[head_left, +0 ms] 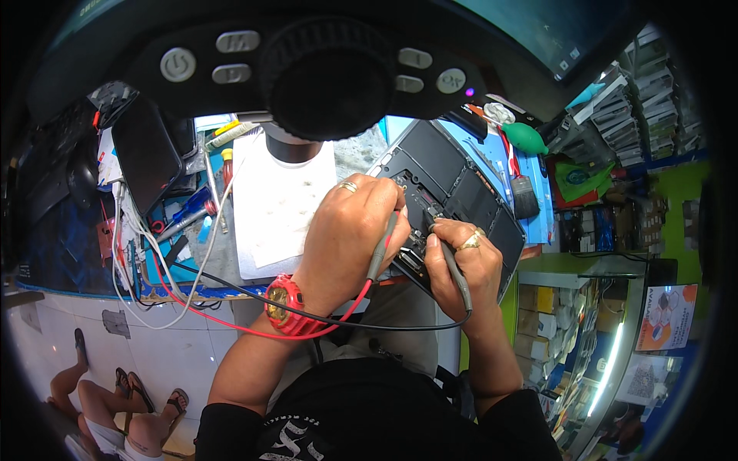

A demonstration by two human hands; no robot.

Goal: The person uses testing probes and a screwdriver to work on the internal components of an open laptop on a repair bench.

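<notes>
The laptop (465,192) lies on the desk (354,157) already opened, not yet closed up, and the probing seems in progress: my left grip (355,217) holds the red-wired probe (383,247), my right grip (474,265) the black-wired probe (457,275).

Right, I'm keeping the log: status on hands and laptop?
Left hand gripping red-lead probe. Right hand gripping black-lead probe. Laptop internals exposed. Both leads pass by red watch.

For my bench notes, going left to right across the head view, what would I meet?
Black slab-like device, white sheet, left hand with red-cabled probe, right hand with black-cabled probe, black brush, bright green plastic.
</notes>
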